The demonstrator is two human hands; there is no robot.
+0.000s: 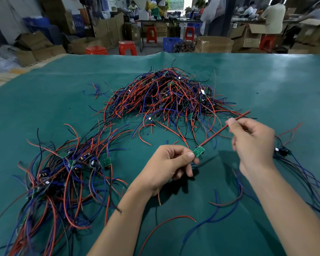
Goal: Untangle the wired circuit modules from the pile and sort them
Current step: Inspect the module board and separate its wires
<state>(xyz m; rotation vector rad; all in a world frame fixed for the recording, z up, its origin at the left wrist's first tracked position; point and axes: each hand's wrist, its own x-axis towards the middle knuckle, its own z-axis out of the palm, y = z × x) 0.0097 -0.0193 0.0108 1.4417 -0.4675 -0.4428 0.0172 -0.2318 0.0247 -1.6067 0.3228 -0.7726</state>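
Your left hand pinches one small green module just above the tabletop, and your right hand pinches its red-and-black wire, drawn taut up toward the right. This one looks free of the pile, which sits large and tangled beyond your hands. A sorted bunch lies at your left, a few modules at your right; most of the job seems left
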